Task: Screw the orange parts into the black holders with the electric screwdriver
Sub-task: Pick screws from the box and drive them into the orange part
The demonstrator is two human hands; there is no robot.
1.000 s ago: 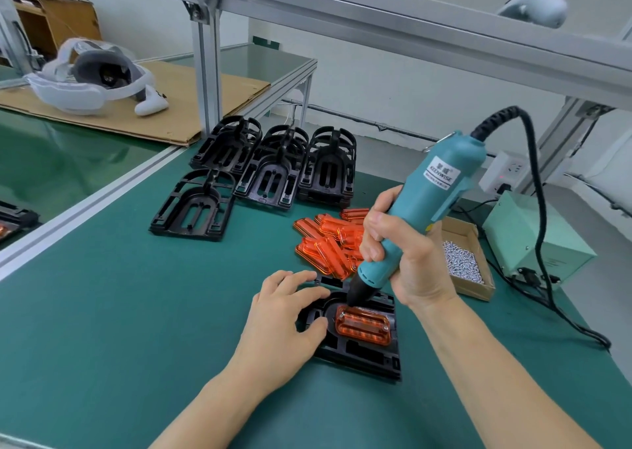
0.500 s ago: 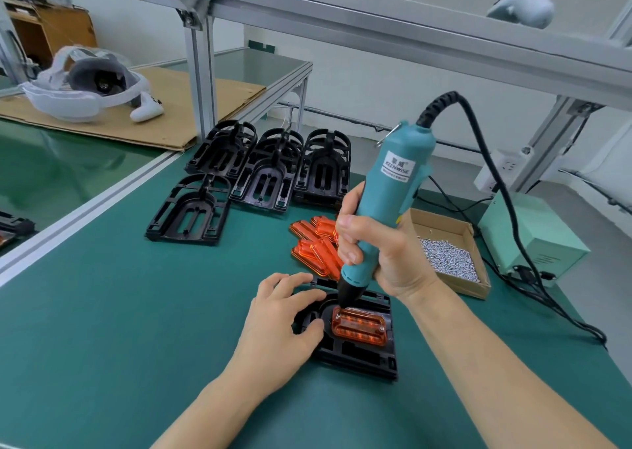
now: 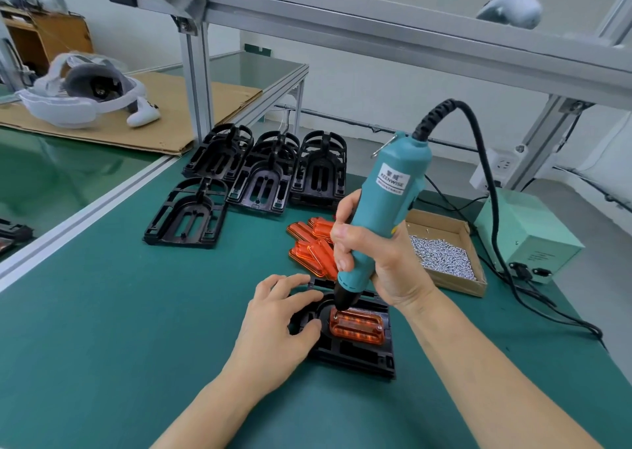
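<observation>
The right hand (image 3: pixel 379 260) has its grip clamped round the teal electric screwdriver (image 3: pixel 386 209), whose black nose now stands nearly upright on the far-left corner of the orange part (image 3: pixel 355 325). A second ago the tool leaned well to the right and its tip hung just above that corner; it has since come up straighter and down onto the corner, so a screw is probably being driven there, though the bit itself is hidden. The left hand (image 3: pixel 280 325) rests flat-fingered on the black holder (image 3: pixel 352 356), pressing it to the green worktop (image 3: pixel 119 311). Just behind lies a heap of spare orange parts (image 3: pixel 309 250); further back stand stacked empty holders (image 3: pixel 266 175). At right, an open cardboard box (image 3: pixel 448 279) holds loose silver screws (image 3: pixel 441 257).
</observation>
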